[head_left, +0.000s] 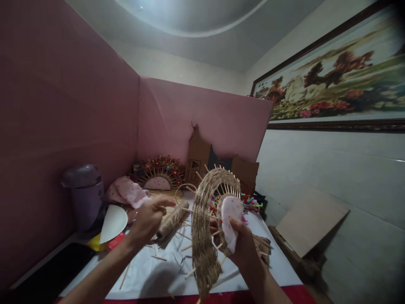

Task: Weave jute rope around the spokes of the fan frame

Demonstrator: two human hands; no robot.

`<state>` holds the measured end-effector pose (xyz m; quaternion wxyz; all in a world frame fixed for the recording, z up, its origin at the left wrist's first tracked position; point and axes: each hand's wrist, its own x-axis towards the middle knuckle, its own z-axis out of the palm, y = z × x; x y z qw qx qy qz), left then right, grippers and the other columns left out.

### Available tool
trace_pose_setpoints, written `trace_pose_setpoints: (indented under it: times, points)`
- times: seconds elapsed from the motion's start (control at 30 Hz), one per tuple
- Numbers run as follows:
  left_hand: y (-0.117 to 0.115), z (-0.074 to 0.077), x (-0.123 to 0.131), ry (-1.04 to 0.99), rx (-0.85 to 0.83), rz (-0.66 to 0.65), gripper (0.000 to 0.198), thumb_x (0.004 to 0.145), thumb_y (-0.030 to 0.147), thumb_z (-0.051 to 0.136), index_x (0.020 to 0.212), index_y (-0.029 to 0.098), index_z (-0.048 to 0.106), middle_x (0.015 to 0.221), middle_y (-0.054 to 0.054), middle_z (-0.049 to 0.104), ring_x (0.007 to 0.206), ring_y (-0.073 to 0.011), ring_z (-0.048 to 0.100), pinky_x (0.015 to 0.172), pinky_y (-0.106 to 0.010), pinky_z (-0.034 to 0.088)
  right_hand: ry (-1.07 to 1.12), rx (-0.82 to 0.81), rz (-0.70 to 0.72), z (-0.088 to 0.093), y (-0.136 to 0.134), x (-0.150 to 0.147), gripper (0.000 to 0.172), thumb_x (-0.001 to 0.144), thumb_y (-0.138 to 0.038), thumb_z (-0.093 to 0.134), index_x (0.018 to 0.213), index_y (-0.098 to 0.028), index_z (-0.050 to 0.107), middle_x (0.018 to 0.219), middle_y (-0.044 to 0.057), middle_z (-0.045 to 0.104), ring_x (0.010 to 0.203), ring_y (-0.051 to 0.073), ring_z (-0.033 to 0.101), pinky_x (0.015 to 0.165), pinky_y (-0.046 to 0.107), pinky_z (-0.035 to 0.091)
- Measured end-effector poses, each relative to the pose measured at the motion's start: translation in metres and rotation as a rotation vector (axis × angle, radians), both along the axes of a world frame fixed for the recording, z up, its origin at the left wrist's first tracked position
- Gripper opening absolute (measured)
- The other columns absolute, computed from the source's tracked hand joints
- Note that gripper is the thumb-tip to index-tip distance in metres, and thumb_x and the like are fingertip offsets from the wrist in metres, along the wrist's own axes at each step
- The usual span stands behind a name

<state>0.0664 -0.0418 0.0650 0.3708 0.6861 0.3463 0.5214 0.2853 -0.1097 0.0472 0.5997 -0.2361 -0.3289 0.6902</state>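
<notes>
My right hand point(242, 240) grips a half-ring woven piece by its white, red-spotted fabric semicircle point(230, 215), thumb on the front and fingers behind. Brown twine weaving point(202, 215) curves around thin wooden sticks that fan out from the fabric, and the piece is tilted up off the table. At left, my left hand point(148, 219) is raised with the index finger reaching forward and the other fingers curled. A thin loop of twine point(181, 185) arches between its fingertips and the woven piece. Just beyond that hand lies a roll of twine point(172, 220).
Loose sticks point(158, 257) lie on the white tabletop point(152, 280). A similar finished-looking fan point(158, 182) with colored beads stands behind, near torn cardboard point(198, 156). At left are a purple thermos point(87, 198), spotted cloth point(125, 190) and a white disc point(113, 223). Pink partitions point(202, 114) enclose the back and left.
</notes>
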Motion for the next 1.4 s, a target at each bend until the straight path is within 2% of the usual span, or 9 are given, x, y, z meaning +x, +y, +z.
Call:
trace_pose_setpoints:
  times: [0.03,0.1,0.2,0.3,0.53,0.77,0.97,1.17,1.4]
  points:
    - [0.001,0.014,-0.001,-0.1,-0.031,0.081,0.029,0.058,0.005,0.044,0.07,0.021,0.065,0.08,-0.002,0.064,0.079,-0.0174,0.054,0.07,-0.029,0.04,-0.015,-0.009,0.011,-0.004,0.0,0.0,0.024,0.062,-0.033,0.059,0.071,-0.012,0.068,0.065,0.01,0.067,0.062,0.018,0.063,0.052,0.024,0.047]
    - [-0.001,0.034,0.003,-0.304,-0.009,0.072,0.025,0.061,0.007,0.046,0.073,0.021,0.062,0.085,0.0,0.063,0.082,-0.0154,0.054,0.073,-0.026,0.04,-0.039,-0.02,0.04,-0.01,0.001,0.0,0.026,0.062,-0.034,0.058,0.07,-0.012,0.068,0.063,0.01,0.067,0.059,0.019,0.062,0.05,0.026,0.047]
    - [-0.011,0.045,0.015,-0.406,-0.046,-0.189,0.025,0.064,0.009,0.049,0.081,0.019,0.062,0.09,-0.002,0.063,0.089,-0.0165,0.054,0.083,-0.028,0.038,-0.062,-0.018,0.053,-0.016,0.003,-0.001,0.026,0.061,-0.034,0.058,0.071,-0.012,0.068,0.064,0.011,0.067,0.061,0.021,0.062,0.054,0.029,0.048]
    - [-0.018,0.038,0.024,-0.407,-0.176,-0.372,0.022,0.065,0.009,0.052,0.083,0.019,0.06,0.09,-0.003,0.063,0.085,-0.0159,0.055,0.077,-0.026,0.04,-0.07,-0.021,0.019,-0.022,0.006,-0.001,0.023,0.059,-0.03,0.06,0.07,-0.012,0.068,0.064,0.009,0.067,0.061,0.02,0.063,0.058,0.028,0.048]
    - [-0.017,0.014,0.01,-0.374,-0.381,-0.517,0.014,0.065,0.017,0.062,0.079,0.017,0.063,0.074,-0.001,0.059,0.065,-0.0105,0.051,0.06,-0.02,0.038,-0.125,0.008,0.146,-0.03,0.006,0.002,0.034,0.063,-0.032,0.054,0.087,-0.011,0.066,0.073,0.011,0.068,0.07,0.023,0.064,0.064,0.032,0.048]
    - [-0.01,-0.003,0.003,-0.327,-0.322,-0.426,0.009,0.063,0.02,0.069,0.072,0.016,0.068,0.07,-0.002,0.058,0.065,-0.0104,0.048,0.06,-0.02,0.036,-0.19,-0.007,0.168,-0.026,0.006,0.006,0.032,0.064,-0.033,0.056,0.081,-0.008,0.067,0.073,0.013,0.069,0.063,0.022,0.065,0.059,0.029,0.049]
    - [-0.007,-0.007,0.001,-0.114,-0.187,-0.371,0.016,0.068,0.027,0.065,0.061,0.013,0.063,0.061,0.0,0.049,0.057,-0.0093,0.04,0.052,-0.021,0.03,-0.213,-0.042,0.093,-0.041,0.007,0.009,0.03,0.064,-0.036,0.058,0.072,-0.008,0.067,0.068,0.014,0.068,0.057,0.021,0.065,0.053,0.028,0.049]
    - [-0.002,-0.015,0.001,-0.084,-0.296,-0.431,0.033,0.066,0.04,0.064,0.055,0.015,0.047,0.051,0.005,0.036,0.047,-0.0069,0.027,0.046,-0.021,0.019,-0.21,-0.104,0.061,-0.045,0.005,0.011,0.026,0.064,-0.034,0.058,0.067,-0.009,0.066,0.058,0.011,0.066,0.045,0.017,0.06,0.042,0.023,0.045]
    - [0.004,-0.021,-0.004,-0.318,-0.521,-0.604,0.029,0.073,0.036,0.06,0.058,0.014,0.05,0.057,0.002,0.04,0.053,-0.0084,0.037,0.053,-0.021,0.032,-0.17,-0.127,0.081,-0.044,0.003,0.008,0.027,0.063,-0.03,0.058,0.078,-0.01,0.067,0.062,0.011,0.068,0.049,0.019,0.063,0.045,0.024,0.047]
